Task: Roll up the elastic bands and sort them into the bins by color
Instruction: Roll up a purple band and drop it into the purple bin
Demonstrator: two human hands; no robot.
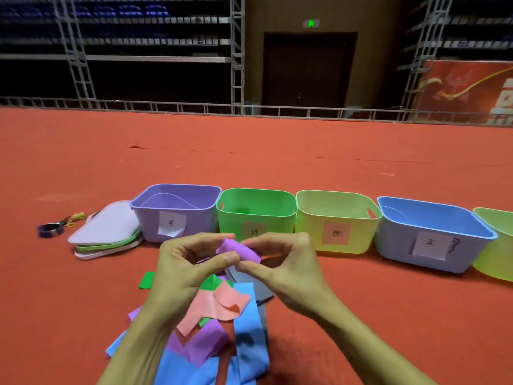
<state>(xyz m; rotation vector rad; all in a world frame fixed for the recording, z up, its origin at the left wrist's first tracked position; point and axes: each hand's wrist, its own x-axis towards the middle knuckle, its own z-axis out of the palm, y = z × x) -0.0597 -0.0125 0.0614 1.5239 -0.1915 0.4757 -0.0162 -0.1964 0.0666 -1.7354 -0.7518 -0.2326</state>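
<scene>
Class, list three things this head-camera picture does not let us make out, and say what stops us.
- Bin labels: writing too small and blurred to read.
- Far-right bin: cut off by the frame edge.
- Purple band: both hands' fingers hide how far it is rolled.
- Green bin: front wall hides most of its contents.
</scene>
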